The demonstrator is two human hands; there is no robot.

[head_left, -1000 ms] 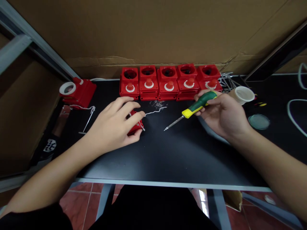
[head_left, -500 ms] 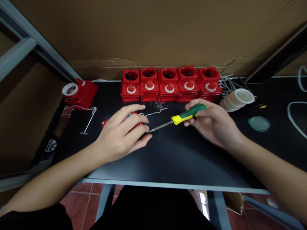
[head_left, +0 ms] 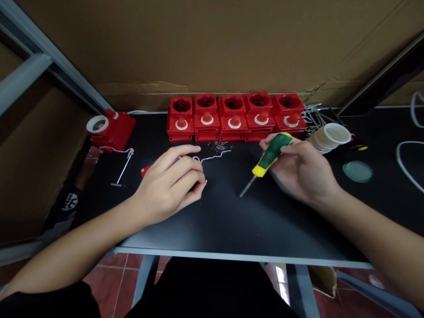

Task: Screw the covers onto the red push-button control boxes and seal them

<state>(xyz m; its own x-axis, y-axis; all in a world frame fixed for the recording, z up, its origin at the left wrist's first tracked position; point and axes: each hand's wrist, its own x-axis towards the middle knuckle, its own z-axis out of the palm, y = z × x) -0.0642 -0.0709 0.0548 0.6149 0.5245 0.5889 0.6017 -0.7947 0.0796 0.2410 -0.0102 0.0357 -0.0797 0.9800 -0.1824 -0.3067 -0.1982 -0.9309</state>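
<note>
My left hand (head_left: pixel 170 185) lies over a small red part (head_left: pixel 146 169) on the black table (head_left: pixel 232 221), fingers curled down on it, and most of the part is hidden. A thin white wire (head_left: pixel 213 155) curls away from it to the right. My right hand (head_left: pixel 303 170) grips a screwdriver with a green and yellow handle (head_left: pixel 270 154). The shaft points down and left, and its tip (head_left: pixel 241 194) is close to the table, apart from the left hand.
Several red housings with round buttons (head_left: pixel 234 117) stand in a row against the cardboard wall. Another red unit with a white ring (head_left: pixel 111 128) sits far left, a metal pin (head_left: pixel 122 170) beside it. White cups (head_left: pixel 329 136), loose pins and a clear lid (head_left: pixel 357 171) lie at the right.
The screwdriver tip, which touched the left fingertips half a second ago, has swung away to the right and now points steeply down. The left hand has stayed over the red part.
</note>
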